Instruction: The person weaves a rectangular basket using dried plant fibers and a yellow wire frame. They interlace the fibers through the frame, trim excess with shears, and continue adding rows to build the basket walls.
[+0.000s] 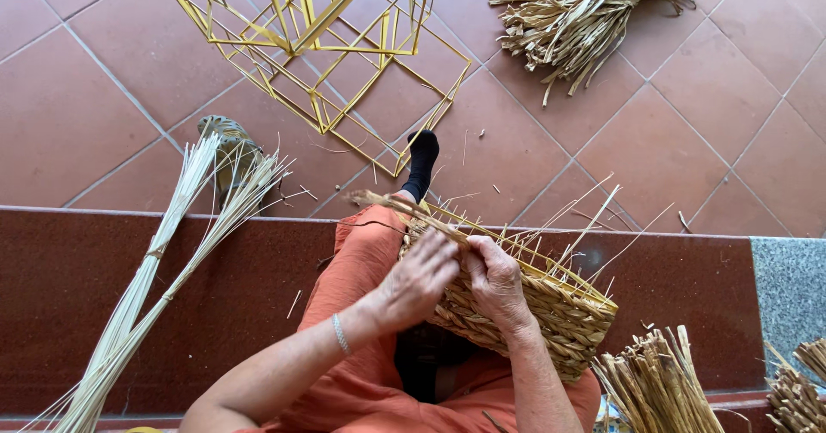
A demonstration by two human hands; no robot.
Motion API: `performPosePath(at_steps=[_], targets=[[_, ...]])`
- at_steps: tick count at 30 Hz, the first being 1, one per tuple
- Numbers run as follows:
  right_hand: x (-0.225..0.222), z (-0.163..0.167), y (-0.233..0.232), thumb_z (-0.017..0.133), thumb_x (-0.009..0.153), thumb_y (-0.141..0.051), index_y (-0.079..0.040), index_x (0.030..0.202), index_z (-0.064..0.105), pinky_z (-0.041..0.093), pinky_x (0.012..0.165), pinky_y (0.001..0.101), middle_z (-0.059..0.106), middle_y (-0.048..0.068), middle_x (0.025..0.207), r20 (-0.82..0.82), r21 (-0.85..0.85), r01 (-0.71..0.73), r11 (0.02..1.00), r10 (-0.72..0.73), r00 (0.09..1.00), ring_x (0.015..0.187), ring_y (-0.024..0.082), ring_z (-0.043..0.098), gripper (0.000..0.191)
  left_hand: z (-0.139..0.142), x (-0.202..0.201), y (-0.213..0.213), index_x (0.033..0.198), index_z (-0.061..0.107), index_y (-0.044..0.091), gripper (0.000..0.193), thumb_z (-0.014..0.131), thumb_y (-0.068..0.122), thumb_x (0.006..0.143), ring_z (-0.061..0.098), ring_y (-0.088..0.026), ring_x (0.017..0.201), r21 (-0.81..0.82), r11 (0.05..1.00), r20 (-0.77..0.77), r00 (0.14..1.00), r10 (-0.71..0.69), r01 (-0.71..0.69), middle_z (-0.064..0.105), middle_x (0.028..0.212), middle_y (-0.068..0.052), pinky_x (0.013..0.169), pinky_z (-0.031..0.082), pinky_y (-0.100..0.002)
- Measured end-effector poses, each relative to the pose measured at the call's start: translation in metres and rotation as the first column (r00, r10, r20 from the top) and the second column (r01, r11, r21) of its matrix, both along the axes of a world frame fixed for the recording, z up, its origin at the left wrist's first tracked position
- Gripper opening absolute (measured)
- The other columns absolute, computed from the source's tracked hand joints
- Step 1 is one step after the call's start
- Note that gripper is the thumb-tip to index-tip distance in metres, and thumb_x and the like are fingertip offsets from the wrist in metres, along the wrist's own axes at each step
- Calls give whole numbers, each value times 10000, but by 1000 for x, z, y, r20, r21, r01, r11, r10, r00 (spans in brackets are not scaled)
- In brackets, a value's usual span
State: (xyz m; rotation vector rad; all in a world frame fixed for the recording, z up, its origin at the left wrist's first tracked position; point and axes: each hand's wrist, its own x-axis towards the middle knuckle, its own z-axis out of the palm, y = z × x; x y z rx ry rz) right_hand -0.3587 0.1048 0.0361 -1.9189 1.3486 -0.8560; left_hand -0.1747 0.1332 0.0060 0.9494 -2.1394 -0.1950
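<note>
A half-woven straw basket (551,308) rests on my lap, built on a yellow wire frame with thin reed stakes sticking out to the right. My left hand (420,278) pinches a straw strand (387,201) at the basket's upper rim. My right hand (496,282) sits right beside it, fingers curled on the same rim and weave. A silver bracelet circles my left wrist. My leg in orange cloth, with a black sock (422,162), stretches out toward the tiled floor.
An empty yellow wire frame (318,46) stands on the red tiles ahead. A straw bundle (585,16) lies top right, more straw bundles (658,386) at bottom right. Long pale reeds (163,261) and a sandal (228,153) are on the left, across a dark red step.
</note>
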Motion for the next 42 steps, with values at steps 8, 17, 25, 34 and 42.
performPosePath(at_steps=[8, 17, 25, 34, 42], targets=[[6, 0, 4, 666, 961, -26, -54, 1062, 696, 589, 681, 288, 768, 50, 888, 15, 25, 42, 999, -42, 999, 778, 129, 727, 109, -39, 24, -33, 1057, 594, 8, 171, 561, -9, 890, 656, -331, 952, 228, 973, 46, 998, 32, -42, 651, 964, -175, 877, 496, -463], [5, -3, 2, 698, 925, 0, -26, 1054, 711, 590, 705, 305, 757, 98, 923, -7, -72, 45, 996, -45, 999, 809, 180, 737, 132, -14, 6, -70, 1106, 719, -8, 359, 659, 38, 754, 645, -377, 855, 151, 981, -198, 969, 148, -119, 640, 927, -199, 767, 518, -474], [10, -5, -3, 701, 911, 4, -27, 1055, 727, 580, 642, 313, 724, 119, 913, 21, -90, 134, 987, -133, 991, 737, 186, 713, 150, -20, 9, -47, 975, 717, 39, 86, 743, 59, 895, 725, -254, 867, 491, 864, -494, 854, 166, 116, 727, 931, -84, 784, 585, -365], [23, 7, -12, 707, 887, -5, -33, 1014, 737, 601, 766, 350, 750, 108, 974, -199, -220, -33, 975, -12, 980, 865, 245, 746, 133, -14, 25, -44, 1159, 702, 34, 330, 760, 67, 837, 621, -279, 1172, 205, 979, -197, 980, 17, 24, 695, 1204, -100, 1042, 459, -431], [32, 5, -11, 735, 904, -74, -24, 952, 740, 596, 711, 343, 761, 96, 894, -175, -144, 81, 986, -106, 979, 784, 224, 748, 70, -17, 52, -83, 919, 661, 152, 134, 770, 180, 847, 585, -240, 1273, 196, 980, -38, 999, 26, -18, 689, 1142, -32, 1174, 267, -559]])
